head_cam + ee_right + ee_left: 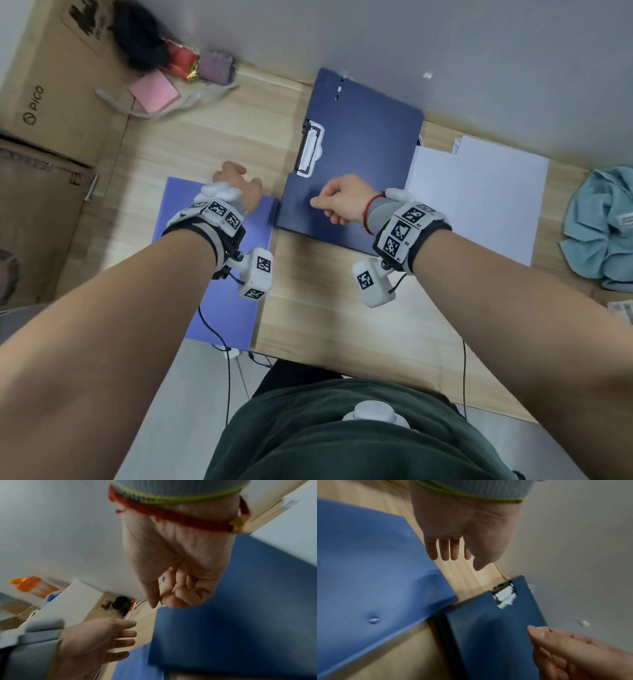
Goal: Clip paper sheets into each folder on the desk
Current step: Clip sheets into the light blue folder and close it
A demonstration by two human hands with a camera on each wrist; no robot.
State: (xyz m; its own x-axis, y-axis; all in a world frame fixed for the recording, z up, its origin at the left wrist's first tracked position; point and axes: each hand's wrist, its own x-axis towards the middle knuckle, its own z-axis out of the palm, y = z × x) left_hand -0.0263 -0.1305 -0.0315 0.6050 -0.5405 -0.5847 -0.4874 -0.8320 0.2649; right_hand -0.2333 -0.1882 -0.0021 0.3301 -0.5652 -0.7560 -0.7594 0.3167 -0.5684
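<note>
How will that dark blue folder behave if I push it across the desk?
The dark blue folder lies flat and looks like a stiff board, so it should probably slide in one piece. Its smooth cover may be slippery. The clip end likely weighs more.

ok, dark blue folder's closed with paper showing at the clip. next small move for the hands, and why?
Probably send the left hand to open the light blue folder. The dark blue folder lies shut with paper at its clip; the light one is closed, loose white sheets wait on the right, and neither hand holds anything.

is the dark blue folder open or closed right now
Closed. The dark blue folder lies flat on the desk with its cover down; only the clip shows through the cover's notch.
</note>
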